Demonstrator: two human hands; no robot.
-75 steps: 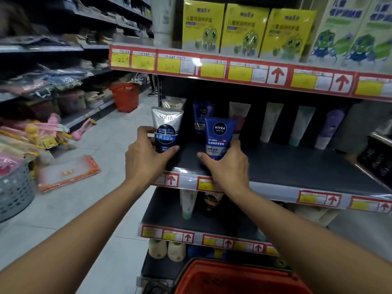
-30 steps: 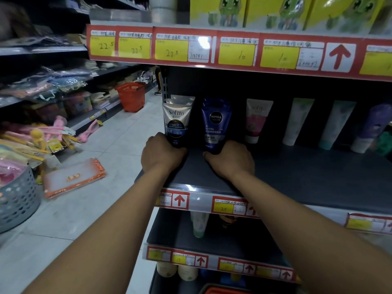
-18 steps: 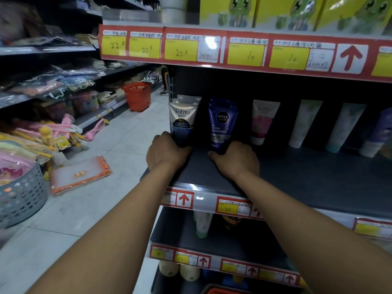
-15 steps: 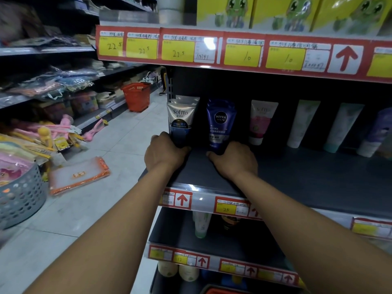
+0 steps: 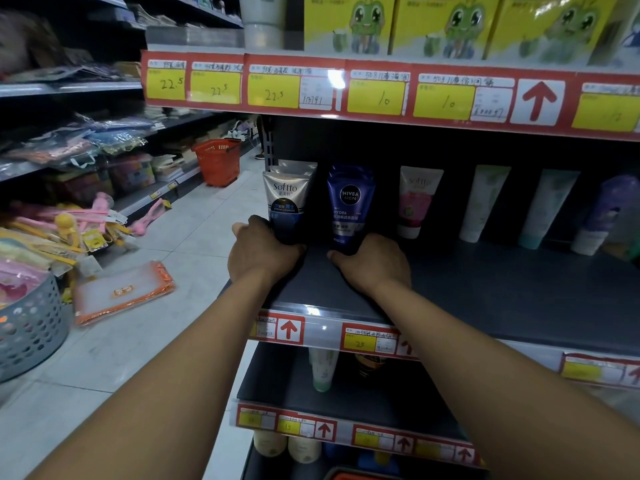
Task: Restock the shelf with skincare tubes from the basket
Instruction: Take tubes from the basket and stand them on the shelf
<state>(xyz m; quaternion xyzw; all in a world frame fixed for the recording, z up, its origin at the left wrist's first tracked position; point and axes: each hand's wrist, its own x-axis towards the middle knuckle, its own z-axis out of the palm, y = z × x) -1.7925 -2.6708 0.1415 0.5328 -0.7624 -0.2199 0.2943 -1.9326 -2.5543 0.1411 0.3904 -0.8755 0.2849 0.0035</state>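
Beside Nivea tube [image 5: 349,209], pink tube [image 5: 415,202].

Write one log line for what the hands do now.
left hand: holds grey tube | right hand: holds blue tube | both standing on shelf

a shop aisle, plainly a small general store. dark metal shelves [image 5: 485,292] carry red and yellow price labels [image 5: 273,91] with handwritten prices along their edges. skincare tubes [image 5: 349,206] stand in a row, yellow boxed goods [image 5: 446,22] sit above. an orange shopping basket [image 5: 218,161] stands on the tiled floor [image 5: 194,251], and packaged wares [image 5: 114,136] crowd the opposite shelving.
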